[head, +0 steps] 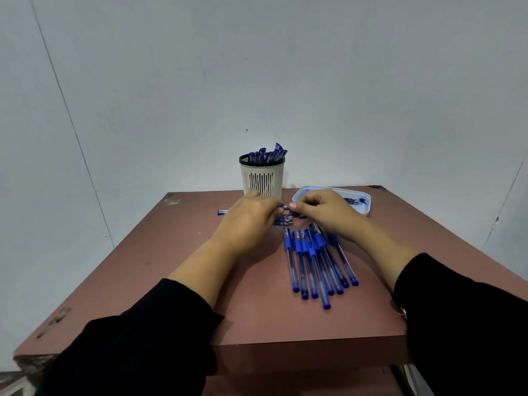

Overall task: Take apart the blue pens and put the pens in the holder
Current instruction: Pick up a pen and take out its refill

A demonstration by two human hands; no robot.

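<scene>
Blue pens [317,261] lie side by side on a reddish-brown table [257,310], their barrels fanned toward the near edge, as a person in black sleeves [137,350] works above them. Both hands meet over the middle of the table, just in front of the holder [263,178]: the left hand [248,221] has its fingers curled around one end of a single blue pen [283,207], and the right hand [325,210] pinches the other end between thumb and fingertips. A blue end shows past the left hand at its far side; whether it belongs to the held pen cannot be told. Small pen parts [284,221] rest on the table just below the hands. The pale slotted holder with a dark rim stands at the far edge against a grey wall [257,67], already stocked with blue pens. A shallow white tray [364,205] sits to its right, holding more small blue pieces
</scene>
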